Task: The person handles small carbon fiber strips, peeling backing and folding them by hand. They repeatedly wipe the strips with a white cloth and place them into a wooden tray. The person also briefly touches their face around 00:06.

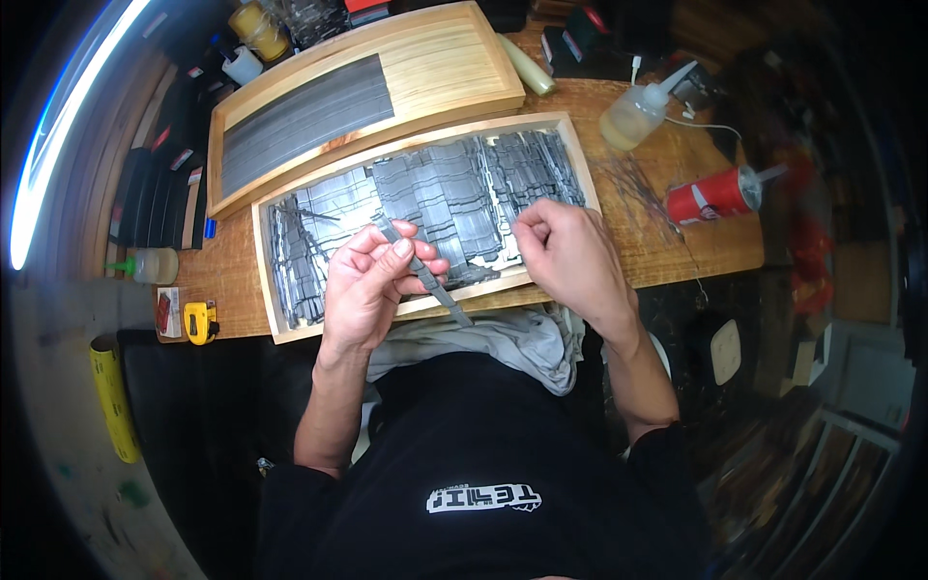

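My left hand [365, 285] pinches a thin, narrow dark grey strip [443, 293] between thumb and fingers. The strip slants down toward me over the front edge of the near wooden tray [262, 253]. That tray is filled with many similar dark grey strips [425, 188], some in neat rows, others jumbled at both ends. Above the tray's right part, my right hand [575, 259] is closed, its fingers curled inward; whatever it may hold is hidden. Behind stands a second wooden tray [449, 63], with grey strips [309, 121] laid flat side by side across its left part.
On the wooden table [648, 256], a squeeze bottle [633, 116] and a red can [713, 196] stand or lie at the right, near thin loose slivers [638, 188]. A yellow tape measure [201, 322] and a small glue bottle [155, 265] are at the left. Grey cloth [503, 338] covers my lap.
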Action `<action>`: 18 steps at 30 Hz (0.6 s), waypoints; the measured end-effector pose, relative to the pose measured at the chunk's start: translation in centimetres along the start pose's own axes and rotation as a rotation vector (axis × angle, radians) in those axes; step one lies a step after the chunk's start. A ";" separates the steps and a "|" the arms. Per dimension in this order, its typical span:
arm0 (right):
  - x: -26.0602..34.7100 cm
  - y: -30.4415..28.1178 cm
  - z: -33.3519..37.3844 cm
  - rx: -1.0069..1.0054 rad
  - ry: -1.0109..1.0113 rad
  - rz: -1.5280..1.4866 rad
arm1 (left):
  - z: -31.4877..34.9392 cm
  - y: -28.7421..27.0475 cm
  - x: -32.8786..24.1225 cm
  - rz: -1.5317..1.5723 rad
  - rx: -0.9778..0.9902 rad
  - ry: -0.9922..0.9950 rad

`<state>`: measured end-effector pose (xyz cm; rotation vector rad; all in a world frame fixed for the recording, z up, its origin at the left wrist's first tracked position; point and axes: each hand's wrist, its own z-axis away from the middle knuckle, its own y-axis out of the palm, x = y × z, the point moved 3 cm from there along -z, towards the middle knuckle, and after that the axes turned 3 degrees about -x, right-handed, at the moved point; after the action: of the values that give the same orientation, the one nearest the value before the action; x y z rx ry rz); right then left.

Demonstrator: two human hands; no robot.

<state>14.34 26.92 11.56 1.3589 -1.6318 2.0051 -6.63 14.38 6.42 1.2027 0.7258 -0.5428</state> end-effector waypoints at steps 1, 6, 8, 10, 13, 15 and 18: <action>0.2 0.2 -0.5 0.020 0.042 0.016 | 0.0 -0.1 0.0 0.000 0.014 0.007; -0.1 1.8 -2.3 0.091 0.094 0.169 | -0.1 -0.2 -0.1 0.028 0.009 -0.017; 0.0 2.1 -2.5 0.100 0.129 0.223 | 0.0 -0.3 -0.1 0.017 0.005 -0.021; 0.1 2.1 -2.4 0.080 0.142 0.242 | 0.0 -0.4 0.0 0.015 0.010 -0.026; 0.2 2.2 -2.6 0.092 0.168 0.246 | -0.1 -0.3 0.0 0.017 0.016 -0.031; -0.1 2.3 -2.8 0.110 0.188 0.212 | -0.1 -0.3 -0.1 0.018 0.018 -0.034; -0.4 2.6 -2.9 0.117 0.217 0.176 | -0.1 -0.3 -0.1 0.033 0.031 -0.036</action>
<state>11.39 28.65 9.65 1.0183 -1.6063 2.2899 -6.95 14.40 6.25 1.2286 0.6676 -0.5490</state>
